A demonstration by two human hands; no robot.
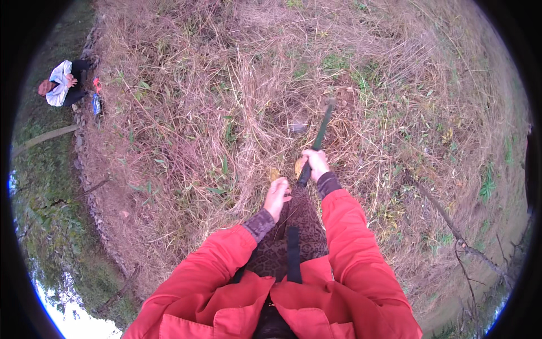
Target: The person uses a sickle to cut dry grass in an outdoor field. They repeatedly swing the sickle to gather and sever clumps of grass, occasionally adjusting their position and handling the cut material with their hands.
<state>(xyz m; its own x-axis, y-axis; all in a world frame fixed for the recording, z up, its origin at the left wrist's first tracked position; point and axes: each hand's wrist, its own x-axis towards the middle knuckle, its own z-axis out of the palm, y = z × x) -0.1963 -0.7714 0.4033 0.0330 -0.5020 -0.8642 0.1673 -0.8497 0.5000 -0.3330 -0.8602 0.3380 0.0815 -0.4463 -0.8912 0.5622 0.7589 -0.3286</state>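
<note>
My right hand is closed around the black grip of a long tool with a dark green shaft. The shaft slants up and to the right, and its blurred far end meets a patch of bare brown soil among dry grass. My left hand is to the left of the grip, a little lower, with its fingers partly curled and nothing seen in it. A yellow leaf shows beside the grip. A grey stone lies in the grass left of the shaft.
Dry grass with green weeds covers the ground. A bare branch lies at the right. At the far left a person sits by a line of stones, near red and blue items. Trees stand beyond.
</note>
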